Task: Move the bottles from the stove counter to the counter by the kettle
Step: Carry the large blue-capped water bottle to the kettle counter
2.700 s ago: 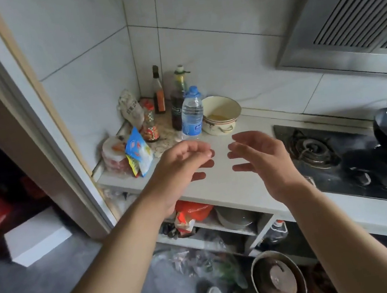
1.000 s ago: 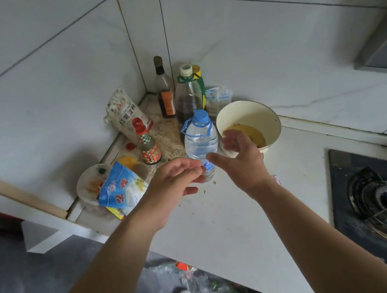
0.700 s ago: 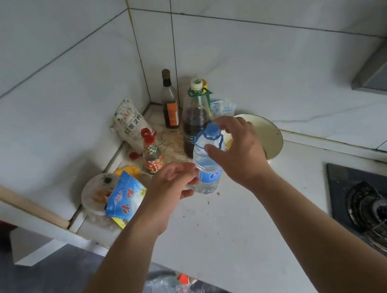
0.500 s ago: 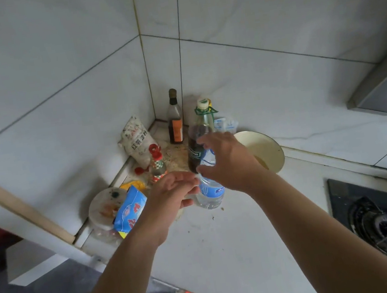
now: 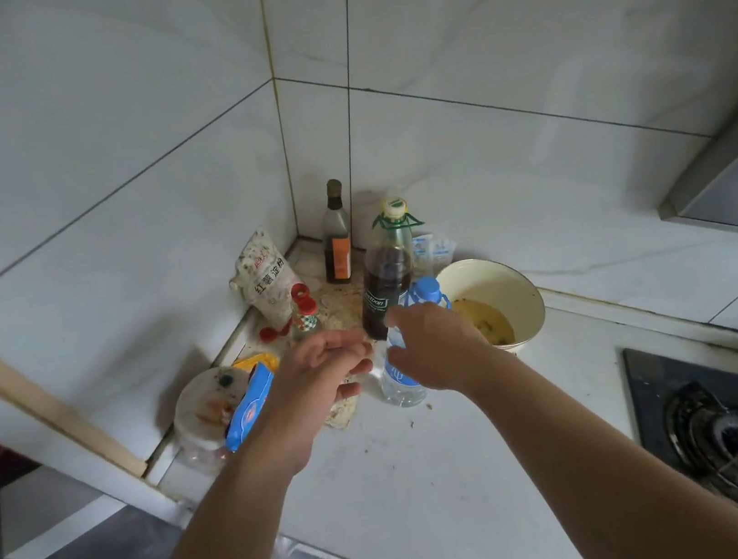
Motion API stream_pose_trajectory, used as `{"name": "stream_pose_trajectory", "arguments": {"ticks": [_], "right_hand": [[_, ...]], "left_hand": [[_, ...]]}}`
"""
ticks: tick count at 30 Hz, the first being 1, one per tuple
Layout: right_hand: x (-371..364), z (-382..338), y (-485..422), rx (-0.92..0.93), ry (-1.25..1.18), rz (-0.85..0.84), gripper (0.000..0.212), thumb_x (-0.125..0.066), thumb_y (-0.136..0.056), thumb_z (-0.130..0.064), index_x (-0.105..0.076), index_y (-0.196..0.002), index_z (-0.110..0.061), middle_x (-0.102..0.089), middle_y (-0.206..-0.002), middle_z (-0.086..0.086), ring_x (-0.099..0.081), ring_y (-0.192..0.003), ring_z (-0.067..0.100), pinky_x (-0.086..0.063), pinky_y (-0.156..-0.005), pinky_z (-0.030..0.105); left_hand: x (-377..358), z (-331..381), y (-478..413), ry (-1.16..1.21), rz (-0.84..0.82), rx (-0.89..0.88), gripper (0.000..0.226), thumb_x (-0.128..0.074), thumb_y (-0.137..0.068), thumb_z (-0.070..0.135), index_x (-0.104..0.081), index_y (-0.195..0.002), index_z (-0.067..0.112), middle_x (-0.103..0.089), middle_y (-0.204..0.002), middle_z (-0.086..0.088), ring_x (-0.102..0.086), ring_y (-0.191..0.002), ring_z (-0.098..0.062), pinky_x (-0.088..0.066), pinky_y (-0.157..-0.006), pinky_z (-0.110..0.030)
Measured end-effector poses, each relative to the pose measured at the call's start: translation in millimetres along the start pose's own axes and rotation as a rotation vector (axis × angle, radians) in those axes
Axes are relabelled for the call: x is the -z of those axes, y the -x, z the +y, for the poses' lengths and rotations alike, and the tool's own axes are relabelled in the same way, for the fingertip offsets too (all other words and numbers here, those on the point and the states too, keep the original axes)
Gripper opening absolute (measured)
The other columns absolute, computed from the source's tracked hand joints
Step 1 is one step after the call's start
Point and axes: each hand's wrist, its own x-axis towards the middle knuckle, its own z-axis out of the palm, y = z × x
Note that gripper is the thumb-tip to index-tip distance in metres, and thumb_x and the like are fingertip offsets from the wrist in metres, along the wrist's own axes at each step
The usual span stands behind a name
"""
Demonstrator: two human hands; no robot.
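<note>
A clear water bottle (image 5: 399,384) with a blue cap stands on the white stove counter (image 5: 434,470); my right hand (image 5: 434,346) grips its upper body. My left hand (image 5: 319,373) hovers just left of it, fingers loosely curled, holding nothing. Behind stand a dark sauce bottle (image 5: 385,291) with a green-ringed cap, a slim brown bottle (image 5: 336,236) with an orange label in the corner, and a small red-capped bottle (image 5: 305,317).
A cream bowl (image 5: 495,303) with yellowish residue sits right of the bottles. A white starch pouch (image 5: 263,276), a blue snack bag (image 5: 247,407) and a lidded tub (image 5: 204,409) crowd the left edge. The gas stove (image 5: 736,440) lies at the right.
My right hand moved from in front of the bowl onto the water bottle and closed around it. My left hand stayed beside it. The view tilted upward.
</note>
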Motion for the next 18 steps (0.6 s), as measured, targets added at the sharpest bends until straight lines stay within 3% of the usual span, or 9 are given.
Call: {"name": "stream_pose_trajectory", "arguments": {"ticks": [3, 6, 10, 14, 18], "right_hand": [[8, 4, -2, -0.058, -0.238, 0.123, 0.029, -0.056, -0.097, -0.022, -0.063, -0.124, -0.016, -0.066, -0.105, 0.005, -0.058, -0.087, 0.024, -0.042, -0.073, 0.029], [23, 8, -7, -0.119, -0.486, 0.184, 0.019, -0.058, -0.097, -0.018, -0.069, -0.112, -0.012, -0.063, -0.092, 0.001, -0.055, -0.08, 0.018, -0.041, -0.064, 0.025], [49, 14, -13, -0.24, -0.838, 0.084, 0.018, -0.054, -0.099, -0.021, -0.06, -0.084, -0.014, -0.055, -0.07, 0.002, -0.047, -0.057, 0.015, -0.038, -0.054, 0.027], [56, 23, -2, -0.417, -1.327, 0.027, 0.026, -0.047, -0.099, -0.028, -0.057, -0.082, -0.012, -0.044, -0.061, 0.003, -0.025, -0.048, 0.014, -0.019, -0.05, 0.029], [59, 29, 20, -0.481, -1.729, -0.026, 0.038, -0.042, -0.098, -0.034, -0.059, -0.08, -0.005, -0.043, -0.061, 0.005, -0.025, -0.047, 0.015, -0.019, -0.053, 0.029]], "left_hand": [[4, -1, 0, -0.005, 0.001, 0.011, 0.011, -0.067, -0.096, 0.01, -0.076, -0.102, 0.015, -0.082, -0.105, -0.011, -0.075, -0.109, -0.032, -0.058, -0.098, -0.051], [3, 0, 2, 0.007, -0.003, 0.019, 0.012, -0.067, -0.096, 0.009, -0.076, -0.103, 0.015, -0.082, -0.106, -0.01, -0.075, -0.111, -0.033, -0.057, -0.1, -0.052], [2, 4, 7, 0.022, -0.03, 0.018, 0.012, -0.068, -0.095, 0.011, -0.074, -0.106, 0.013, -0.081, -0.108, -0.01, -0.076, -0.109, -0.03, -0.057, -0.101, -0.052], [1, 9, 10, 0.045, -0.041, -0.009, 0.012, -0.069, -0.094, 0.01, -0.075, -0.104, 0.012, -0.081, -0.109, -0.012, -0.077, -0.108, -0.031, -0.058, -0.098, -0.05], [2, 13, 14, 0.06, -0.073, -0.032, 0.01, -0.069, -0.095, 0.009, -0.075, -0.102, 0.013, -0.083, -0.101, -0.004, -0.078, -0.101, -0.026, -0.059, -0.092, -0.045]]}}
